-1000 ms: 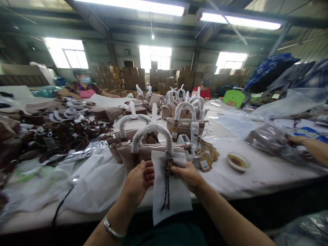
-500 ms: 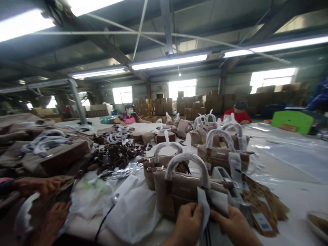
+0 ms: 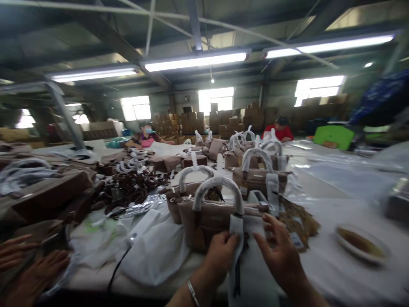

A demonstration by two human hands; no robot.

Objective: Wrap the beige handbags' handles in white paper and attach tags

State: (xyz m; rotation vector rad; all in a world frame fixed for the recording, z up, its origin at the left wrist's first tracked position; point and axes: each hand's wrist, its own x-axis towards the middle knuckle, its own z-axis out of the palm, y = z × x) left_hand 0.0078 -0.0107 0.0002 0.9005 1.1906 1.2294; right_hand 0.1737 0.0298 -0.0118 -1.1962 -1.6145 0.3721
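Note:
A tan handbag (image 3: 211,215) with white-wrapped handles stands at the table's near edge. A white sheet (image 3: 252,264) hangs from its right handle, with a dark braided charm (image 3: 238,273) lying on it. My left hand (image 3: 220,253) pinches the sheet's left edge against the bag front. On the right side of the sheet rests my right hand (image 3: 279,251), its fingers curved and partly spread. Motion blur hides whether that hand grips the sheet.
More wrapped handbags (image 3: 258,175) stand behind. Dark straps (image 3: 131,192) and white bags (image 3: 153,251) lie left, a small dish (image 3: 361,245) right, tags (image 3: 300,226) beside the bag. A co-worker's hands (image 3: 28,264) rest at lower left. Two seated people (image 3: 147,134) work at the far end.
The view tilted up and swung left, then settled slightly lower. Both hands stay on the white sheet at the bag, and the right hand's fingers have loosened and spread.

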